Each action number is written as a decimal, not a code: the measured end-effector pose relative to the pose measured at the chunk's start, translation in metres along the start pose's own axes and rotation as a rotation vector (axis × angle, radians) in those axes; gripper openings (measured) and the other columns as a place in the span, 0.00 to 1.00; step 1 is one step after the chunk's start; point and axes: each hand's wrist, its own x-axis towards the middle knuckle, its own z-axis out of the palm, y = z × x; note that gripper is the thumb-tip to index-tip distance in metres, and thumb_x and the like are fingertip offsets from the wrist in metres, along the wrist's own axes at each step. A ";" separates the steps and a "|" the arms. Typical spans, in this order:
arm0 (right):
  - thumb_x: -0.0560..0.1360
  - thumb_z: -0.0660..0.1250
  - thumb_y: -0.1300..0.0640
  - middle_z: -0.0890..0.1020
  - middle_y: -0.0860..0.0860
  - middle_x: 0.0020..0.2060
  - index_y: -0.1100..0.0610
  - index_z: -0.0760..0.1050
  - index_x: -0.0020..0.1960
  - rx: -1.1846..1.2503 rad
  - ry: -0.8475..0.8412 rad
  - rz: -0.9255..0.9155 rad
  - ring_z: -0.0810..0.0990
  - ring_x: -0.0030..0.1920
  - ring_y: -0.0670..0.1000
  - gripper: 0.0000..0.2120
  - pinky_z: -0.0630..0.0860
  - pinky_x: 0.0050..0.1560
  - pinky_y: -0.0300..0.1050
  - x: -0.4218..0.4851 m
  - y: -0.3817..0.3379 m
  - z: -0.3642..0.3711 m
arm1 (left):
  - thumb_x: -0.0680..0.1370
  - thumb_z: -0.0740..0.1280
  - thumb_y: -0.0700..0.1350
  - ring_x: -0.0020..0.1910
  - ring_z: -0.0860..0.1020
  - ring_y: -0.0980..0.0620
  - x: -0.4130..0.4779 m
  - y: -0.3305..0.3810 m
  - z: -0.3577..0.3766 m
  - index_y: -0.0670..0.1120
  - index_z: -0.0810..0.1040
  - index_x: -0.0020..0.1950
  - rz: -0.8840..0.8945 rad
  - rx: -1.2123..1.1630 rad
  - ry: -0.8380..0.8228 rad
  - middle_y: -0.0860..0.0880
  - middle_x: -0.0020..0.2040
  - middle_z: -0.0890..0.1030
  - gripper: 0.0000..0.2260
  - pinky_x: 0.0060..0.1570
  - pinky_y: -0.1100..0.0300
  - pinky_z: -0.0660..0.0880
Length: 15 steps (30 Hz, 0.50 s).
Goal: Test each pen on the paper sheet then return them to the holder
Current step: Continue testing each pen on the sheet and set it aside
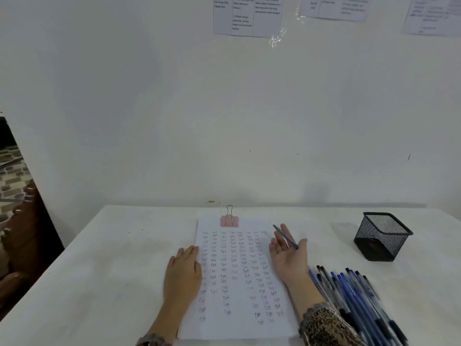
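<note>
A white paper sheet (pixel 237 270), covered with several rows of small handwritten test words, lies in the middle of the table under a pink binder clip (pixel 229 221). My left hand (pixel 183 270) rests flat on the sheet's left edge, fingers straight. My right hand (pixel 289 258) hovers palm-up over the sheet's right edge, with a pen (pixel 284 234) pinched between thumb and forefinger, its tip pointing up and away to the left. The black mesh holder (pixel 383 236) stands at the right with nothing visible inside. A pile of several blue and black pens (pixel 354 298) lies at the lower right.
The white table (pixel 99 270) meets a white wall at the back, where printed sheets (pixel 247 16) hang high up. The table's left edge drops off beside a dark wooden piece of furniture (pixel 22 245).
</note>
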 end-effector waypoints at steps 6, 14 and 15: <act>0.78 0.61 0.63 0.79 0.53 0.27 0.59 0.70 0.37 -0.163 -0.025 -0.030 0.81 0.26 0.47 0.11 0.77 0.28 0.33 0.023 -0.009 0.017 | 0.81 0.50 0.43 0.75 0.54 0.53 0.003 -0.001 0.001 0.49 0.58 0.74 -0.004 -0.010 0.011 0.53 0.75 0.60 0.21 0.73 0.58 0.47; 0.74 0.62 0.75 0.77 0.52 0.22 0.59 0.68 0.37 -0.605 -0.143 -0.159 0.76 0.22 0.46 0.13 0.72 0.23 0.34 0.053 -0.015 0.026 | 0.80 0.49 0.45 0.74 0.57 0.51 0.008 -0.002 0.005 0.47 0.63 0.72 -0.002 -0.036 0.028 0.52 0.73 0.64 0.20 0.73 0.56 0.49; 0.74 0.61 0.75 0.74 0.50 0.20 0.59 0.66 0.36 -0.697 -0.148 -0.203 0.72 0.20 0.46 0.15 0.68 0.20 0.34 0.057 -0.014 0.027 | 0.80 0.50 0.44 0.74 0.57 0.51 0.008 -0.003 0.006 0.47 0.63 0.72 -0.001 -0.038 0.029 0.52 0.73 0.64 0.20 0.73 0.56 0.49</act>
